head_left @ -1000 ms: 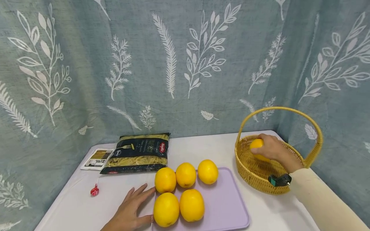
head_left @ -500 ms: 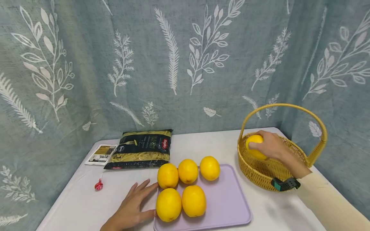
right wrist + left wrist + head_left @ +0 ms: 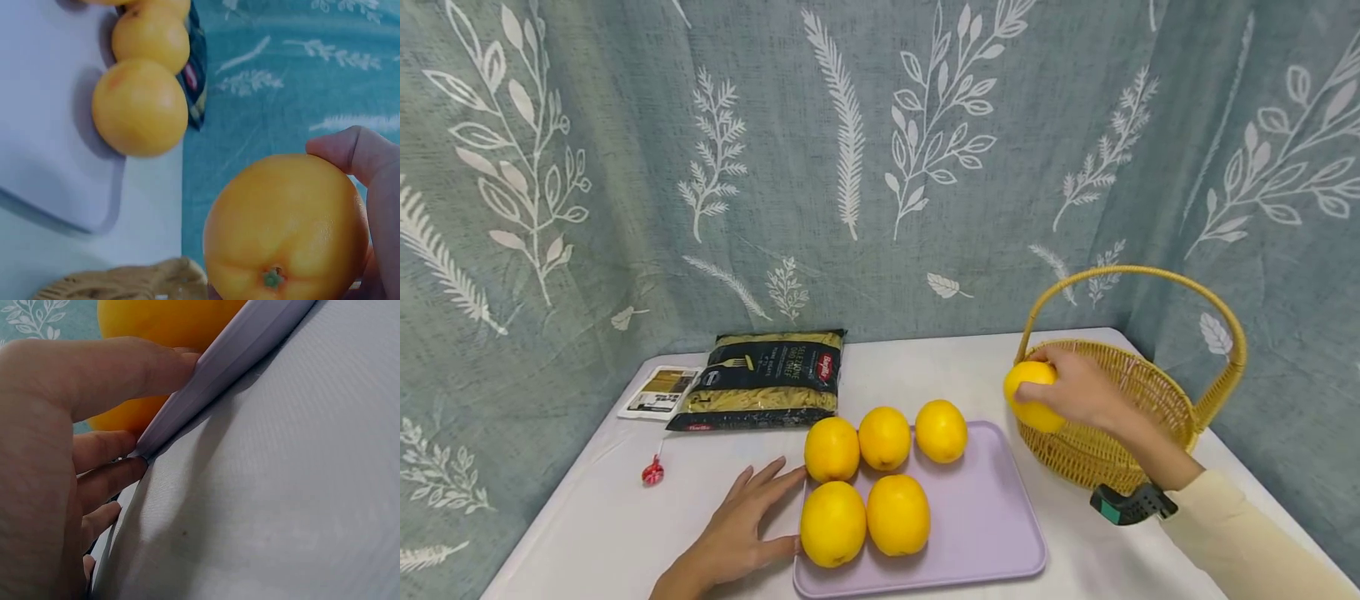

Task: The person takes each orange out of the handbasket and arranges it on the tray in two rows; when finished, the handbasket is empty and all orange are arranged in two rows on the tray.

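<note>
My right hand grips an orange at the left rim of the wicker basket. In the right wrist view the held orange shows its green stem end, with the thumb and fingers around its side. My left hand lies spread at the left edge of a lilac tray. Up close, in the left wrist view, the thumb and fingertips of that hand touch the tray's rim. Several oranges stand in two rows on the tray's left part.
Behind the tray lies a dark bag of penne pasta, with a small white packet at its left. A red lollipop lies on the left of the white table. The basket's tall handle arches upward. A patterned curtain hangs behind.
My right hand has brought the orange from inside the basket leftward to over its left rim. The left hand stays at the tray's edge.
</note>
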Motion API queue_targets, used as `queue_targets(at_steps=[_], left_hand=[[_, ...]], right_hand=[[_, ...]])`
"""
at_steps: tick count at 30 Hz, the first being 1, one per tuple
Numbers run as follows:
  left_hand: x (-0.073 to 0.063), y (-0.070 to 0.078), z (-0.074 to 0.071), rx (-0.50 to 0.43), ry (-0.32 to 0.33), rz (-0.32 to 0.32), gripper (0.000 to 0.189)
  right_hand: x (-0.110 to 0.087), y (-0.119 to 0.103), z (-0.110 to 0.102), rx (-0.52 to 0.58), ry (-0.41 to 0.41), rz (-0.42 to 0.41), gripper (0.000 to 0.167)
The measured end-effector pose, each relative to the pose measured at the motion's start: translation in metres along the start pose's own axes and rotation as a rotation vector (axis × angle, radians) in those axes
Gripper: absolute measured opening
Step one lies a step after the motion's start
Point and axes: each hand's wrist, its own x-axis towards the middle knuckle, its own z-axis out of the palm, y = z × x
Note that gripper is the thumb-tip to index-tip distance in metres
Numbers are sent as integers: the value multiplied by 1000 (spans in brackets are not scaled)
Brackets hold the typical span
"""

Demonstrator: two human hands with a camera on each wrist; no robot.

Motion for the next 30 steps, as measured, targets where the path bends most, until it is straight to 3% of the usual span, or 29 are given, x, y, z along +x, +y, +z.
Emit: queue_targets(at_steps=[8, 18, 30], left_hand=[[2, 1, 0, -10, 3, -1, 84], [3, 2, -5, 5, 6, 8, 84], [0, 2, -1, -13, -9, -4, 84]], right_hand=[[-7, -19, 14, 3, -11, -5, 56], [-18, -37, 39, 39, -49, -8, 48], [-32, -39, 78, 83, -142, 98, 54]])
